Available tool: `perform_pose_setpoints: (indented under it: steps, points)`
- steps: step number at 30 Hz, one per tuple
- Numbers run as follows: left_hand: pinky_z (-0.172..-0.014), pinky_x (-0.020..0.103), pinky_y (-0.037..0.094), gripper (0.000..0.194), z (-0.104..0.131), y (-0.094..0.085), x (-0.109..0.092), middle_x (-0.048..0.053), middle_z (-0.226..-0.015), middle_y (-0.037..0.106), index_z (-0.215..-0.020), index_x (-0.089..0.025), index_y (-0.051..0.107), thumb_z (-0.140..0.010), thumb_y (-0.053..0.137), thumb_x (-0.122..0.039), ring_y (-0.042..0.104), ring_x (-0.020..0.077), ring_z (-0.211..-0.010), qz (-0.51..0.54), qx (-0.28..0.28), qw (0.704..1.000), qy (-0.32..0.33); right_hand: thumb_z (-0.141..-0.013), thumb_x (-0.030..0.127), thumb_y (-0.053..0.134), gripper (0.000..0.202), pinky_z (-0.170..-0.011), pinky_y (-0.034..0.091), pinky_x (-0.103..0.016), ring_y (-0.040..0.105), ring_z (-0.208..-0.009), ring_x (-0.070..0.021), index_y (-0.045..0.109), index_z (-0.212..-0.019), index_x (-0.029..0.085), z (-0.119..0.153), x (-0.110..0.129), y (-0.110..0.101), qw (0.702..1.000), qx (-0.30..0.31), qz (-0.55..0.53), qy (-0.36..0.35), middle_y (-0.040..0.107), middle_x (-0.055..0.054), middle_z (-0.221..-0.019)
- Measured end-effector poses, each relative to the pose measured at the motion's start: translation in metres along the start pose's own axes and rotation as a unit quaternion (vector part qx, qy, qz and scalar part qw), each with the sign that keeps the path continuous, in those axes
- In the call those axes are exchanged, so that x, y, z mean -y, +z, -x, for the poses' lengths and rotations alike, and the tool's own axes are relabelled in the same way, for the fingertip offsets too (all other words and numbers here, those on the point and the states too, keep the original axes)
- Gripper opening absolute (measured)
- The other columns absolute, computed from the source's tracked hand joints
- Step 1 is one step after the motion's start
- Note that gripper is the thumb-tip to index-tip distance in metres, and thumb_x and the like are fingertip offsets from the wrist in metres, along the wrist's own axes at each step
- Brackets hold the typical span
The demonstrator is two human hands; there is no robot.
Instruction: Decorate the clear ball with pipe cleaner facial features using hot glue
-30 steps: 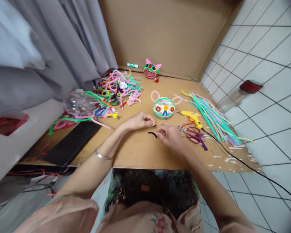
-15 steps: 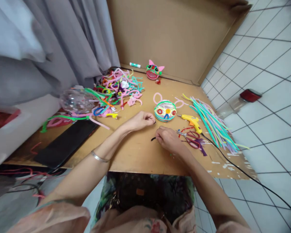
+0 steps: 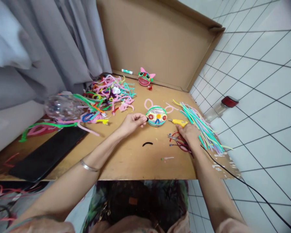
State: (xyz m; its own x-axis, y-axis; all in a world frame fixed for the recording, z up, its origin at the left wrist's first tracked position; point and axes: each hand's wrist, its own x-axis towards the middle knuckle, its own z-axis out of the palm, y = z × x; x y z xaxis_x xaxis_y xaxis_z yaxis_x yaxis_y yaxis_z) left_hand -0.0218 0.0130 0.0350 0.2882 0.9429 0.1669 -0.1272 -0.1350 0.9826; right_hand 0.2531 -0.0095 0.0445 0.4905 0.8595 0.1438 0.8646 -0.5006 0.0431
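Observation:
My left hand [image 3: 135, 123] pinches a small black piece [image 3: 147, 119] between thumb and fingertips, right beside the left edge of a round craft face [image 3: 157, 124]. That face has a green rim, red-and-white eyes, an orange nose and a blue mouth piece. My right hand [image 3: 189, 132] is closed over the handle of a yellow hot glue gun [image 3: 178, 122], whose nozzle points left toward the face. A short, curved black pipe cleaner [image 3: 147, 143] lies on the table in front of the face. Below my right hand lie red-handled scissors [image 3: 183, 146], partly covered by it.
Straight pipe cleaners [image 3: 203, 126] lie at the right. A tangled pile of them [image 3: 111, 94] and a clear plastic bag [image 3: 63, 106] are at the left, behind a black flat object [image 3: 48, 152]. A finished-looking pink-eared face [image 3: 145, 79] and a glue stick [image 3: 127, 71] stand by the cardboard [image 3: 155, 42].
My right hand has let go of the black pipe cleaner and moved right onto the glue gun. My left hand has come up close to the craft face. The view has shifted somewhat.

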Motion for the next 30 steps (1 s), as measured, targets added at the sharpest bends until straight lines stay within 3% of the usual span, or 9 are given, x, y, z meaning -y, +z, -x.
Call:
perform_pose_setpoints:
  steps: [5,8,11,13,16,20,25,30]
  points:
    - [-0.050,0.020,0.033,0.037,-0.001,0.000,0.000,0.000,-0.062,0.060,-0.069,-0.015,0.063,-0.062,0.077,-0.049,0.047,0.0071,-0.051,0.037,-0.019,0.999,-0.005,-0.082,0.050,0.053,0.053,-0.077,0.048,-0.039,0.066,-0.100,-0.0357,0.066,-0.110,0.007,-0.002,-0.002,0.012,0.996,0.007,-0.064,0.057,0.069,-0.024,-0.105]
    - [-0.048,0.020,0.031,0.043,0.000,0.002,-0.001,0.000,-0.063,0.060,-0.072,-0.015,0.062,-0.062,0.075,-0.055,0.047,0.0068,-0.051,0.055,-0.025,0.998,-0.008,-0.082,0.049,0.052,0.052,-0.073,0.046,-0.038,0.065,-0.097,-0.0358,0.065,-0.110,0.007,-0.001,-0.010,0.010,0.985,-0.077,-0.134,0.078,0.068,-0.024,-0.108]
    - [-0.048,0.020,0.031,0.047,0.001,0.004,-0.001,-0.001,-0.061,0.059,-0.072,-0.014,0.061,-0.061,0.075,-0.058,0.046,0.0065,-0.050,0.066,-0.030,0.997,-0.005,-0.082,0.046,0.050,0.046,-0.072,0.044,-0.035,0.063,-0.089,-0.0302,0.062,-0.108,0.010,0.000,-0.009,-0.001,0.946,-0.180,-0.242,0.121,0.069,-0.018,-0.099]
    - [-0.048,0.019,0.031,0.048,0.001,0.005,-0.001,-0.001,-0.060,0.059,-0.071,-0.014,0.060,-0.060,0.075,-0.059,0.045,0.0060,-0.050,0.071,-0.039,0.997,-0.002,-0.082,0.047,0.050,0.040,-0.068,0.042,-0.032,0.059,-0.077,-0.0241,0.062,-0.097,0.013,0.004,0.001,-0.011,0.918,-0.210,-0.324,0.088,0.067,-0.012,-0.086]
    - [-0.048,0.019,0.030,0.050,-0.001,0.004,0.000,-0.002,-0.060,0.058,-0.070,-0.014,0.059,-0.059,0.076,-0.060,0.043,0.0054,-0.049,0.083,-0.058,0.995,-0.001,-0.074,0.057,0.058,0.040,-0.062,0.040,-0.030,0.050,-0.064,-0.0181,0.058,-0.084,0.018,0.015,0.030,-0.020,0.878,-0.240,-0.411,-0.043,0.059,-0.002,-0.072]
    - [-0.048,0.019,0.030,0.051,-0.004,-0.001,0.002,-0.003,-0.058,0.056,-0.069,-0.014,0.056,-0.057,0.079,-0.058,0.043,0.0047,-0.048,0.114,-0.081,0.990,-0.009,-0.076,0.050,0.061,0.034,-0.069,0.043,-0.032,0.055,-0.074,-0.0208,0.056,-0.088,0.018,0.036,0.062,-0.012,0.840,-0.337,-0.397,-0.150,0.060,-0.006,-0.081]
    - [-0.047,0.018,0.030,0.046,-0.003,-0.002,0.005,-0.003,-0.060,0.057,-0.070,-0.014,0.056,-0.059,0.081,-0.052,0.043,0.0036,-0.049,0.171,-0.069,0.982,-0.028,-0.081,0.043,0.061,0.029,-0.067,0.046,-0.032,0.059,-0.078,-0.0228,0.057,-0.095,0.018,0.047,0.061,0.008,0.830,-0.378,-0.353,-0.209,0.060,-0.008,-0.082]
    - [-0.047,0.017,0.029,0.046,0.001,0.003,0.005,-0.004,-0.058,0.056,-0.071,-0.013,0.059,-0.058,0.083,-0.049,0.042,0.0033,-0.048,0.189,-0.053,0.979,-0.049,-0.083,0.040,0.061,0.025,-0.062,0.045,-0.029,0.058,-0.072,-0.0205,0.055,-0.095,0.019,0.047,0.055,0.010,0.823,-0.396,-0.333,-0.234,0.059,-0.005,-0.079]
